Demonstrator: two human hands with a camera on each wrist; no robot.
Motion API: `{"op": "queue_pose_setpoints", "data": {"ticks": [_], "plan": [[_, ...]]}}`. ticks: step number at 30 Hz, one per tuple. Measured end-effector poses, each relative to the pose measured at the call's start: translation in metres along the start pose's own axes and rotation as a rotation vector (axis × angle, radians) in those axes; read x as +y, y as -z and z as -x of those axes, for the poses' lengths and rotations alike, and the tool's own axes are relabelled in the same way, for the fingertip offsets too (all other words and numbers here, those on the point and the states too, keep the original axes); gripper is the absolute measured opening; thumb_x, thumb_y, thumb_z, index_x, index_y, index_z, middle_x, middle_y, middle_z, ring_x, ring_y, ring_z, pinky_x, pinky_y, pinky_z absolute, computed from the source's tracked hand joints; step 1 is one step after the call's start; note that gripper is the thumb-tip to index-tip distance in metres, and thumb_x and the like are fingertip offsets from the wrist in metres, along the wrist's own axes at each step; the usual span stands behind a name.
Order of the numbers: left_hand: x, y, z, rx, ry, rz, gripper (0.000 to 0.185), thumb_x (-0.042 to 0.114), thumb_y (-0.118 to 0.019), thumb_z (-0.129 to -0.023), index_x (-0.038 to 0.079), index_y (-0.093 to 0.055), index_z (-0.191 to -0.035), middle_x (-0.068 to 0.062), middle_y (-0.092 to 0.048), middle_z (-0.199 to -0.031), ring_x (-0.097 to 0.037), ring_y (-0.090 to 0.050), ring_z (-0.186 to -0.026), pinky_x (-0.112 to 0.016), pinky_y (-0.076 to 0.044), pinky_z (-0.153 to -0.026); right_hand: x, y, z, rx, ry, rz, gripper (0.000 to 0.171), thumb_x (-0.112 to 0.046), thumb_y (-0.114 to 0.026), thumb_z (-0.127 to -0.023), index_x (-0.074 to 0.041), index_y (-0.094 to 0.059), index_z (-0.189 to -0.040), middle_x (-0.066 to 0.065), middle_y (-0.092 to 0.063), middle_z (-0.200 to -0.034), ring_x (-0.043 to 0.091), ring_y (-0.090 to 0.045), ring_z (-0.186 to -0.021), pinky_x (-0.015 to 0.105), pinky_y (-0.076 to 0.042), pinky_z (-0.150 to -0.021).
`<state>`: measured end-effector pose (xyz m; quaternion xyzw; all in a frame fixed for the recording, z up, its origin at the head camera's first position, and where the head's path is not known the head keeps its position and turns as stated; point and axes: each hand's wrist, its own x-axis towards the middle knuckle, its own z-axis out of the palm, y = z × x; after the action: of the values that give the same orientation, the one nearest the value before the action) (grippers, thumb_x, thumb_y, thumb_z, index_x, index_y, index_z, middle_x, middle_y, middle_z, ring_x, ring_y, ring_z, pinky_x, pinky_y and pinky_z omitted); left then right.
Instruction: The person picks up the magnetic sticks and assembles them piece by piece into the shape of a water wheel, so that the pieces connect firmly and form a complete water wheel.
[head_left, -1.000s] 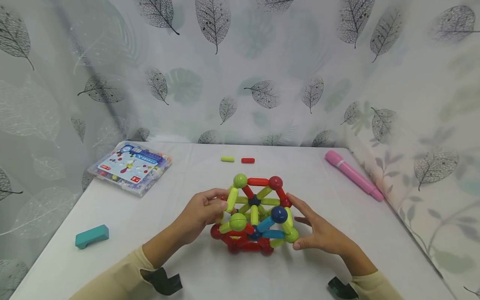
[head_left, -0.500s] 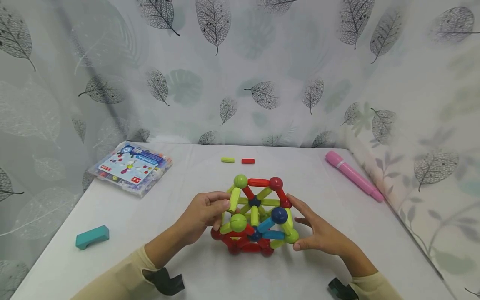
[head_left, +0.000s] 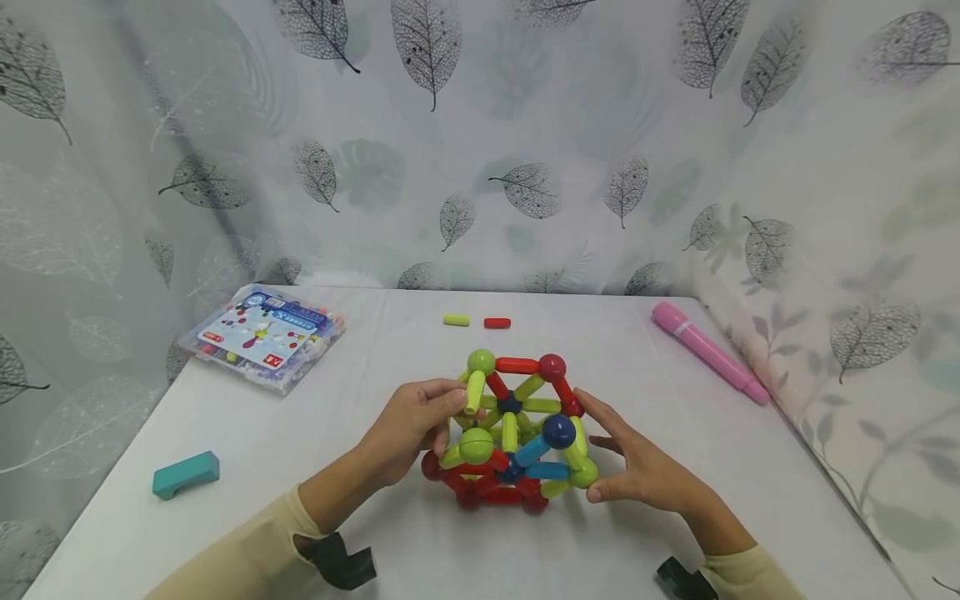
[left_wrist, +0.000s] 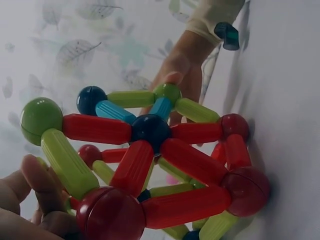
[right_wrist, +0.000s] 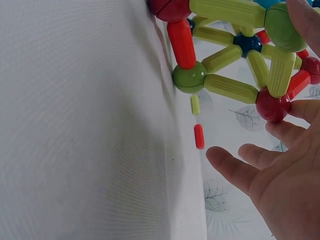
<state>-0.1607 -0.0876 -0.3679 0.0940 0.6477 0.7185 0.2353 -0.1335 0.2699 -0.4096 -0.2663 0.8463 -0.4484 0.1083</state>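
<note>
A magnetic ball-and-rod structure [head_left: 510, 421] of red, lime-green and blue pieces stands on the table before me. My left hand [head_left: 408, 429] is at its left side, thumb and forefinger pinching a lime-green magnetic rod [head_left: 475, 392]. That rod slants just below the upper green ball [head_left: 482, 361], its lower end above the large front green ball [head_left: 476, 446]. On the other side, my right hand [head_left: 637, 458] steadies the structure. Its thumb is on a green ball [right_wrist: 282, 30] and its fingertips touch a red ball [right_wrist: 273, 105]; the remaining fingers [right_wrist: 232, 167] spread away.
Behind the structure lie a loose lime-green rod [head_left: 456, 320] and a red rod [head_left: 497, 323]. A clear plastic case [head_left: 262, 337] of pieces is at the back left, a teal arched block [head_left: 186, 475] at the left, a pink marker-shaped stick [head_left: 708, 354] at the right.
My left hand has shifted slightly right, bringing the lime-green rod inward and more upright, close under the upper green ball. The right hand and the structure have stayed almost still.
</note>
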Motion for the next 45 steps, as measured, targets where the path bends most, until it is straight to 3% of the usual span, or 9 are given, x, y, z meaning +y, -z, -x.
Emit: {"op": "queue_pose_setpoints", "data": {"ticks": [9,13,17,19,23,27,32,37,45], "plan": [[0.0,-0.003,-0.003,-0.011,0.009,0.004,0.049,0.038,-0.067,-0.099,0.003,-0.061,-0.132,-0.017,-0.073,-0.117,-0.011,-0.056,-0.05,-0.019,-0.045,-0.05,-0.002,0.0,0.001,0.002,0.001,-0.01,0.113,-0.03,-0.086,-0.078,-0.031,-0.012,-0.164,0.002,-0.015,-0.17,0.03,-0.025,-0.151,0.059,-0.048,-0.103],[-0.001,-0.003,-0.002,0.039,0.0,-0.043,0.045,0.038,-0.067,-0.099,0.006,-0.062,-0.131,-0.016,-0.073,-0.112,-0.014,-0.055,-0.051,-0.02,-0.047,-0.052,-0.002,0.0,0.001,0.003,0.002,-0.008,0.113,-0.032,-0.086,-0.078,-0.029,-0.013,-0.165,0.001,-0.016,-0.17,0.029,-0.025,-0.151,0.06,-0.048,-0.103],[-0.007,0.003,0.004,0.114,-0.167,-0.264,0.04,0.038,-0.067,-0.098,0.013,-0.062,-0.129,-0.007,-0.07,-0.109,-0.016,-0.06,-0.075,-0.027,-0.055,-0.067,-0.002,0.0,0.0,0.001,0.007,-0.008,0.113,-0.033,-0.086,-0.079,-0.024,-0.013,-0.165,0.002,-0.016,-0.17,0.031,-0.025,-0.151,0.06,-0.048,-0.102],[-0.012,0.008,0.008,0.116,-0.297,-0.441,0.054,0.047,-0.068,-0.095,0.017,-0.056,-0.138,-0.003,-0.065,-0.126,-0.018,-0.061,-0.101,-0.038,-0.058,-0.083,-0.003,0.0,0.0,-0.001,0.006,-0.011,0.113,-0.033,-0.086,-0.079,-0.024,-0.012,-0.165,0.003,-0.016,-0.17,0.032,-0.025,-0.151,0.06,-0.048,-0.102],[-0.021,0.017,0.013,0.042,-0.445,-0.704,0.098,0.072,-0.068,-0.082,0.026,-0.03,-0.16,0.0,-0.031,-0.164,-0.028,-0.031,-0.149,-0.067,-0.04,-0.108,-0.003,0.001,-0.001,-0.001,0.005,-0.007,0.113,-0.034,-0.085,-0.079,-0.025,-0.012,-0.165,0.003,-0.015,-0.17,0.034,-0.025,-0.15,0.06,-0.048,-0.102],[-0.024,0.021,0.011,-0.006,-0.378,-0.759,0.11,0.073,-0.071,-0.077,0.03,-0.018,-0.164,0.0,-0.016,-0.171,-0.029,-0.014,-0.157,-0.072,-0.029,-0.112,0.0,0.001,-0.001,-0.002,0.007,0.009,0.114,-0.032,-0.085,-0.079,-0.024,-0.011,-0.165,0.004,-0.015,-0.17,0.037,-0.026,-0.15,0.061,-0.048,-0.101],[-0.024,0.021,0.006,-0.005,-0.324,-0.738,0.108,0.068,-0.074,-0.077,0.023,-0.026,-0.162,-0.004,-0.032,-0.164,-0.028,-0.034,-0.148,-0.067,-0.036,-0.111,0.002,-0.001,-0.001,-0.003,0.01,0.012,0.114,-0.029,-0.085,-0.079,-0.021,-0.011,-0.165,0.003,-0.015,-0.17,0.039,-0.026,-0.149,0.063,-0.048,-0.101],[-0.025,0.021,0.003,0.005,-0.34,-0.723,0.102,0.062,-0.076,-0.079,0.017,-0.033,-0.159,0.0,-0.05,-0.148,-0.02,-0.049,-0.13,-0.061,-0.043,-0.108,0.0,0.0,-0.001,0.003,0.007,0.007,0.114,-0.032,-0.085,-0.078,-0.025,-0.012,-0.165,0.003,-0.015,-0.17,0.036,-0.026,-0.15,0.062,-0.048,-0.101],[-0.029,0.024,0.003,-0.004,-0.341,-0.701,0.102,0.061,-0.077,-0.079,0.016,-0.033,-0.159,-0.001,-0.049,-0.148,-0.023,-0.05,-0.132,-0.058,-0.045,-0.109,-0.001,0.0,-0.001,-0.005,-0.001,-0.021,0.112,-0.033,-0.085,-0.079,-0.028,-0.012,-0.165,0.002,-0.015,-0.17,0.033,-0.025,-0.151,0.063,-0.046,-0.103]]}}
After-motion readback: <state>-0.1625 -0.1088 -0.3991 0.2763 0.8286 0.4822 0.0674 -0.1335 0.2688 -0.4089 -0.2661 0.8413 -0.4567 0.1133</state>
